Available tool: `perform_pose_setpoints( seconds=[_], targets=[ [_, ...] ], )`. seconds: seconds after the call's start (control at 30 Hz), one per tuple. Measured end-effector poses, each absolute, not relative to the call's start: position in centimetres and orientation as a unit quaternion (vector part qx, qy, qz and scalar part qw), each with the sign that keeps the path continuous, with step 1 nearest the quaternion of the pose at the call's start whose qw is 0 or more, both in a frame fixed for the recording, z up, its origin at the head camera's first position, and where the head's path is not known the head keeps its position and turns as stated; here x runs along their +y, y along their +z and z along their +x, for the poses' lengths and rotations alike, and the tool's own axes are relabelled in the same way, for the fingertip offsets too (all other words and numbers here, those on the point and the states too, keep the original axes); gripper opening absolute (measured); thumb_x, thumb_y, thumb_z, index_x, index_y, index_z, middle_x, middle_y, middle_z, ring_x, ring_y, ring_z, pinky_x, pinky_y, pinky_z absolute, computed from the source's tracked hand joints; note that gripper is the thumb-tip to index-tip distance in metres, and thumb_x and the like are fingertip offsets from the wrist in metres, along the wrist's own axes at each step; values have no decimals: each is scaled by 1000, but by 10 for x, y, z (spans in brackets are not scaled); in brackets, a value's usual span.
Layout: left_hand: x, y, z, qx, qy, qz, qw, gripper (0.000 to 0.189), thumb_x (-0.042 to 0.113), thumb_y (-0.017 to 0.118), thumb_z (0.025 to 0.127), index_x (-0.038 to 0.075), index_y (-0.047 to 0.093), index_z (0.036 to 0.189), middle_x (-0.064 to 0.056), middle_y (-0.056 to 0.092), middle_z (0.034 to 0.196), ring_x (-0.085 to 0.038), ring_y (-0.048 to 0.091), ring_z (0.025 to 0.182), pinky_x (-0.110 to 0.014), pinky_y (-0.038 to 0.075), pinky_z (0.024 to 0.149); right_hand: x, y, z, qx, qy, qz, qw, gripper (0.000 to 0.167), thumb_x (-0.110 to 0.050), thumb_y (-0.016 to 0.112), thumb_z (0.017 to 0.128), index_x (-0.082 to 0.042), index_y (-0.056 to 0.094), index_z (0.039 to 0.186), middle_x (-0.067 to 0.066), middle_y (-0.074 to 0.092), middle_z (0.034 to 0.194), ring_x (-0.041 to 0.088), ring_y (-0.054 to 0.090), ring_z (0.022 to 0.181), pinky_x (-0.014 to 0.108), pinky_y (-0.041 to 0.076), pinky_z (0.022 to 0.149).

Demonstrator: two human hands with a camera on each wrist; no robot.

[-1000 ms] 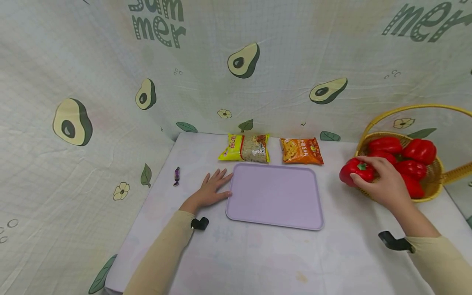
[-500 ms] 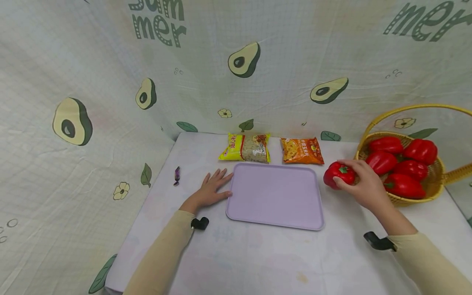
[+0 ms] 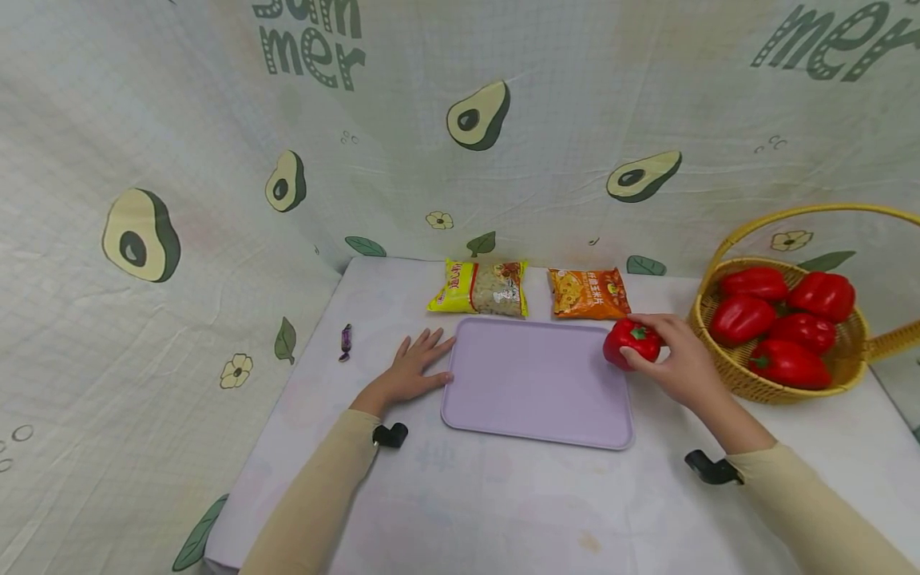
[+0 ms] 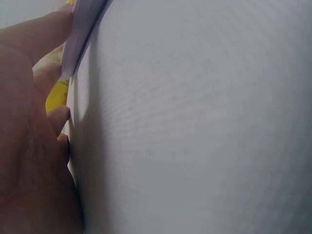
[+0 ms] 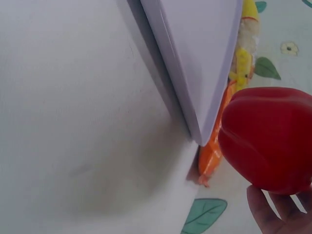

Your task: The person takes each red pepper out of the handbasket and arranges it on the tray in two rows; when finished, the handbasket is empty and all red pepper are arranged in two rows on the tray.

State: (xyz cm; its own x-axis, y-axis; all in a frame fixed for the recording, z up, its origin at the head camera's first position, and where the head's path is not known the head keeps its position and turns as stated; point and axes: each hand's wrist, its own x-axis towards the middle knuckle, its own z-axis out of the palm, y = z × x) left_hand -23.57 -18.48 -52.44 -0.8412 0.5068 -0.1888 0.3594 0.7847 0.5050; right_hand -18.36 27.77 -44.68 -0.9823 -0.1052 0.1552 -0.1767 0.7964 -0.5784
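And the right hand [image 3: 679,355] is gripping a red pepper [image 3: 622,345], thumb on the near side, fingers curving over the far side, holding it up by the far right corner of the lilac tray [image 3: 532,383]. From the head view, the pepper is covering that very corner! Across the way, the left hand [image 3: 411,371] is lying palm down, fingers spread wide, gripping nothing, its thumb and index finger touching the tray's left rim. Two packets are crowding the back: an orange packet [image 3: 589,294] is lying just behind the tray, close to the pepper, and a yellow packet [image 3: 492,290] is resting to its left, near the rim. On the right, a wicker basket [image 3: 751,385] is standing near the right hand, five more red peppers [image 3: 789,363] filling it, its tall handle arching above. Out left, a purple candy [image 3: 346,342] is lying alone on the desk [image 3: 503,503], while an avocado-print cloth [image 3: 546,200] is hanging behind everything.
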Motion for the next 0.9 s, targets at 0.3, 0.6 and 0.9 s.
perform_pose_setpoints(
  seconds=[0.3, 0.6, 0.9],
  targets=[
    [-184, -525, -237, 932, 229, 233, 157, 79, 62, 53, 98, 32, 21, 163, -2, 7, 171, -27, -5, 157, -54, -12, 122, 265, -456, -190, -940, 325, 87, 51, 65, -36, 78, 90, -11, 55, 144, 23, 50, 139, 46, 48, 122, 65, 54, 86],
    [-183, -524, -236, 932, 229, 233, 158, 79, 62, 53, 98, 32, 20, 163, -2, 6, 171, -27, -5, 157, -55, -12, 122, 248, -462, -198, -931, 347, 103, 37, 61, -36, 77, 91, -12, 55, 143, 20, 51, 136, 42, 47, 124, 64, 53, 90],
    [-183, -521, -234, 931, 234, 237, 150, 77, 57, 55, 100, 29, 23, 163, -5, 9, 171, -29, -3, 157, -56, -10, 122, 225, -463, -208, -924, 363, 115, 26, 60, -33, 77, 90, -10, 56, 141, 17, 52, 135, 40, 48, 124, 63, 53, 92]
  ],
)
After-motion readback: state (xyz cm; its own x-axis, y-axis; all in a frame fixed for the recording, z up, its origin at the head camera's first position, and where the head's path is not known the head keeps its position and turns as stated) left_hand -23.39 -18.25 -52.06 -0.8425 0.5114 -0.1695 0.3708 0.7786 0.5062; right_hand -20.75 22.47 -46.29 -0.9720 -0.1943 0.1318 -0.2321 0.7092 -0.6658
